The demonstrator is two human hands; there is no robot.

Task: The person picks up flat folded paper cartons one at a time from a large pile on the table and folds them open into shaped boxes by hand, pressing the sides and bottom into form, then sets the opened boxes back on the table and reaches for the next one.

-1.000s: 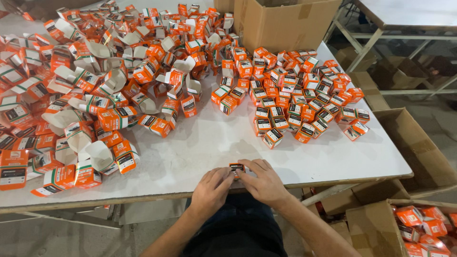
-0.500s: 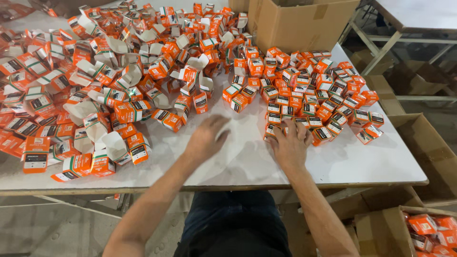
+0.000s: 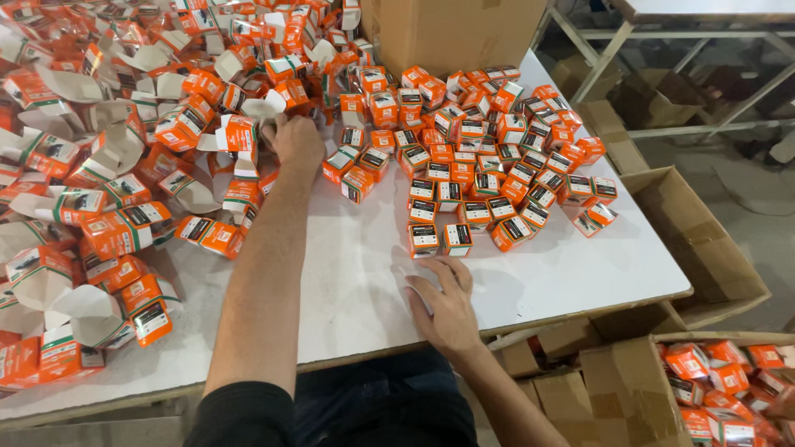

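A person seated at a white worktop point(image 3: 364, 273) reaches with the left hand point(image 3: 296, 142) into a sprawling heap of unfolded orange-and-white cartons point(image 3: 124, 157), fingers curled among the open flaps at the heap's inner edge; whether the hand has closed on one carton cannot be told from this view. The right hand point(image 3: 447, 302) lies flat on the bare worktop near the front edge, fingers spread and holding nothing, just below two closed small orange boxes point(image 3: 439, 238) that stand at the near end of a dense cluster of closed boxes point(image 3: 489, 141). That cluster covers the right half of the worktop, the boxes packed side by side with their dark label faces turned up, well apart from the loose heap on the left except along the far side, where the two groups run together. A large brown cardboard box point(image 3: 455, 33) stands at the far edge of the worktop, touching the cluster. To the right of the worktop, on the floor, an open cardboard carton point(image 3: 704, 248) sits beside the worktop's corner, and another carton point(image 3: 729, 381) at the lower right holds more closed orange boxes. Metal-framed tables point(image 3: 662, 50) stand beyond.
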